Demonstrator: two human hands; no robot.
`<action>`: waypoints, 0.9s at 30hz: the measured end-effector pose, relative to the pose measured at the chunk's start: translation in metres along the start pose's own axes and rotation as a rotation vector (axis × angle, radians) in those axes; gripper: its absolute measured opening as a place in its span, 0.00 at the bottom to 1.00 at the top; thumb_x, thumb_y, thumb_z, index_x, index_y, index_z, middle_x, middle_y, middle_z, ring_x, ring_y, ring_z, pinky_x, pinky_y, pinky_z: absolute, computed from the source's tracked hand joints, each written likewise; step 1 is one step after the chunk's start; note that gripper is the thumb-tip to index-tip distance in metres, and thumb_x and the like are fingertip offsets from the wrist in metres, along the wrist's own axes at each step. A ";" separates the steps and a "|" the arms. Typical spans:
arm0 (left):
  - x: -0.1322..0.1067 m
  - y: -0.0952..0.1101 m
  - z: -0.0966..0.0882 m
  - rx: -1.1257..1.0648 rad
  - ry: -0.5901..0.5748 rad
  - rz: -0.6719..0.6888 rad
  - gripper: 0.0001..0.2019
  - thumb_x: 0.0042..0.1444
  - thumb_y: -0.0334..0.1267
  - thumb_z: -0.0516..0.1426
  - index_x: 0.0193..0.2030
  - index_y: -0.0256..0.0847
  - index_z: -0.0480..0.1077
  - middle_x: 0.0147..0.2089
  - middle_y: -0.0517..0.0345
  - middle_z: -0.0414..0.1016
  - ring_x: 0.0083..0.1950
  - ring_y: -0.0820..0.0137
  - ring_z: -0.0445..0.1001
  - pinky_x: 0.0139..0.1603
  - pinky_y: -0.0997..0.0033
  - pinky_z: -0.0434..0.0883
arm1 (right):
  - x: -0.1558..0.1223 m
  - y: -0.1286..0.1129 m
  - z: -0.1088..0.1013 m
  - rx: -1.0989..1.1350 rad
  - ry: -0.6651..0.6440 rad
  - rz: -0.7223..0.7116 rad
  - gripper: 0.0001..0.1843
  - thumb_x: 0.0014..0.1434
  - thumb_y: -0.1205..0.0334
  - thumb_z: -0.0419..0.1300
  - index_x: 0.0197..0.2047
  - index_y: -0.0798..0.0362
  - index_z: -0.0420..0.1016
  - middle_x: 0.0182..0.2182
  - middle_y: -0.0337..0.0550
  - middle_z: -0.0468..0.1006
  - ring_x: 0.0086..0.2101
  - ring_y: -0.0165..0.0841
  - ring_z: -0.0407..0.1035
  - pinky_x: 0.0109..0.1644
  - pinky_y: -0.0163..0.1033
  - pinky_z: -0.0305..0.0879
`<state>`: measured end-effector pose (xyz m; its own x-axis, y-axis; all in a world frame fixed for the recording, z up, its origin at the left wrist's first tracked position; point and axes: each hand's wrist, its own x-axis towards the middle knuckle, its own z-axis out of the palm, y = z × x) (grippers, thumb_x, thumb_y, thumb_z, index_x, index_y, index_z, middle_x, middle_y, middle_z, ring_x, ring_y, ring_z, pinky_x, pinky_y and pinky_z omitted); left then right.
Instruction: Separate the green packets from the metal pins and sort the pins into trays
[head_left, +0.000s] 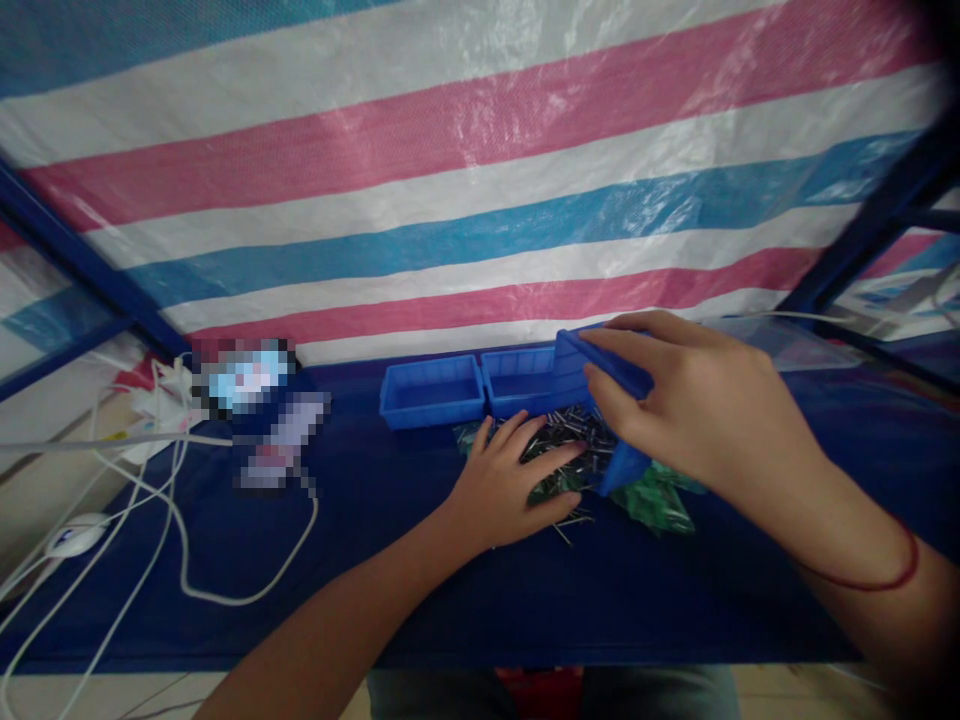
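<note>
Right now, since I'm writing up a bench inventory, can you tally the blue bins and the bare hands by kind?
Left bin, middle bin and tilted bin, all blue: 3
Left hand and right hand: 2
Total: 5

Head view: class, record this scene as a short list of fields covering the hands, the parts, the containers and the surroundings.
Left hand: fingers spread over the loose metal pieces
Right hand: grips a tilted blue bin
Pieces: slender, piled
Other bins: left bin and middle bin, side by side
Plastic: crumpled green plastic by the pile
Tabletop: dark blue
Left side: white cables
Backdrop: striped sheet
</note>
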<state>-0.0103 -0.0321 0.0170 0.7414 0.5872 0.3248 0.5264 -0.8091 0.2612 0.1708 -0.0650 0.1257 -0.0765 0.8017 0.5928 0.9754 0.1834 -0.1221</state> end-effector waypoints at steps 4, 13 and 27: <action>0.000 0.000 0.000 -0.010 -0.005 -0.033 0.25 0.61 0.53 0.51 0.63 0.50 0.62 0.66 0.49 0.59 0.69 0.54 0.51 0.66 0.41 0.48 | 0.001 0.001 -0.001 -0.032 0.009 0.001 0.20 0.59 0.58 0.51 0.52 0.49 0.75 0.49 0.52 0.76 0.46 0.51 0.72 0.44 0.55 0.70; 0.000 -0.001 0.003 -0.022 0.040 -0.043 0.27 0.58 0.55 0.53 0.61 0.47 0.65 0.64 0.46 0.61 0.66 0.53 0.57 0.66 0.43 0.52 | 0.008 0.003 0.005 -0.113 -0.043 -0.002 0.19 0.58 0.57 0.52 0.49 0.49 0.76 0.47 0.52 0.77 0.43 0.52 0.73 0.37 0.53 0.70; 0.000 -0.003 0.005 0.000 0.047 -0.006 0.34 0.46 0.64 0.58 0.58 0.51 0.68 0.68 0.44 0.54 0.67 0.47 0.55 0.63 0.39 0.52 | 0.021 0.003 0.007 -0.193 -0.049 -0.044 0.16 0.57 0.56 0.51 0.41 0.48 0.79 0.37 0.51 0.79 0.31 0.44 0.73 0.26 0.44 0.64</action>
<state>-0.0100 -0.0299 0.0111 0.7178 0.5928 0.3653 0.5309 -0.8054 0.2636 0.1703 -0.0437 0.1320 -0.1251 0.8231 0.5540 0.9921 0.1101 0.0605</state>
